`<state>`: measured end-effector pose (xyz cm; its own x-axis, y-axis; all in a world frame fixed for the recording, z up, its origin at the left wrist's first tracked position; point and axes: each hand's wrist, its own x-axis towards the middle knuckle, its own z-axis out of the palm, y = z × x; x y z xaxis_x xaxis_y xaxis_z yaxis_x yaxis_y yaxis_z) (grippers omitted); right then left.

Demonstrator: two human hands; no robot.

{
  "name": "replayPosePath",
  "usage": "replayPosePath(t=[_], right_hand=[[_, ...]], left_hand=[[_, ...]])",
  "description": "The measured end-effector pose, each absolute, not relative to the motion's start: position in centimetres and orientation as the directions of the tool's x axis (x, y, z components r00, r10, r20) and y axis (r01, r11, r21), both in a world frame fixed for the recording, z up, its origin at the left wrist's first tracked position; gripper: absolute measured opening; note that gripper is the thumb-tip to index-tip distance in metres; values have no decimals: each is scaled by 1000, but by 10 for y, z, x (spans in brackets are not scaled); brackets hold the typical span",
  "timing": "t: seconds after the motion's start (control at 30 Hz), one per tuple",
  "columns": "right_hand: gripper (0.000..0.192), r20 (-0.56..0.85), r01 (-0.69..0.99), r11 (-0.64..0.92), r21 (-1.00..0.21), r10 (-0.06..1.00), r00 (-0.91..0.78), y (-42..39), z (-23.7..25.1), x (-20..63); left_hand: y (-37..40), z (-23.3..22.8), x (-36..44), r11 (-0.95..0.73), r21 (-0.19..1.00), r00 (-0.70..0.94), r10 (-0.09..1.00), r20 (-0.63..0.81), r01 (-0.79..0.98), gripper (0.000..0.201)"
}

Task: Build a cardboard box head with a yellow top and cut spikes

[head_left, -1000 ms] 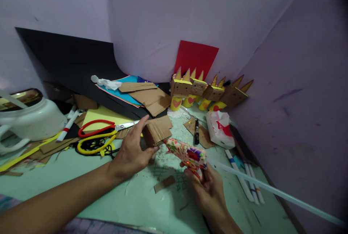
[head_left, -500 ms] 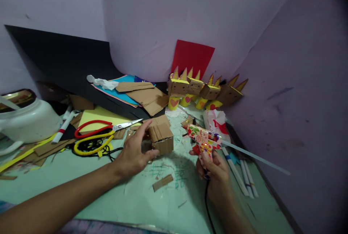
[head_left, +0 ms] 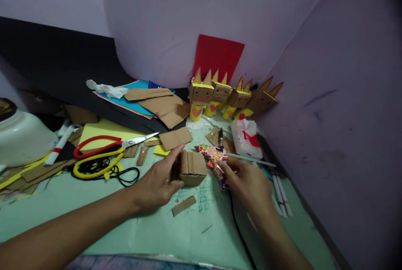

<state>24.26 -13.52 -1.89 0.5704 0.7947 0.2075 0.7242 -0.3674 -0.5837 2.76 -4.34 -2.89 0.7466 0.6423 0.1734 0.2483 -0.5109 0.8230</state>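
At frame centre, we steady the box with the left hand clasped on its side, while the right hand, loosely curled around the glue gun, keeps its nozzle off the cardboard.

Green scribbled marks on the table near its front edge, illegible, no other text readable

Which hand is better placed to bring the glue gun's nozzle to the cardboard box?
Right. The right hand already rests on the glue gun, just right of the cardboard box. The left hand grips the box's left side, steadying it.
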Motion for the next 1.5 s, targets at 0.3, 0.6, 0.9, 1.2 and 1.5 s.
replayPosePath(t=[0.3, 0.6, 0.9, 1.2, 1.5], right_hand=[[32, 562, 698, 409, -588, 827, -12, -140, -18, 204], [29, 633, 732, 425, -533, 774, 11, -129, -30, 197], [22, 640, 740, 392, -547, 765, 69, -127, -31, 193], [18, 666, 706, 412, -577, 737, 114, -126, -34, 191], [18, 660, 696, 396, -599, 737, 149, -126, -39, 190]], left_hand=[[-45, -31, 21, -736, 637, 672, 594, 443, 230, 42], [-46, -30, 24, -825, 551, 690, 474, 547, 130, 25], [-47, -28, 29, -613, 774, 673, 640, 370, 158, 12], [-48, -29, 31, -563, 819, 647, 665, 373, 107, 11], [-48, -30, 29, -680, 697, 637, 644, 423, 225, 25]])
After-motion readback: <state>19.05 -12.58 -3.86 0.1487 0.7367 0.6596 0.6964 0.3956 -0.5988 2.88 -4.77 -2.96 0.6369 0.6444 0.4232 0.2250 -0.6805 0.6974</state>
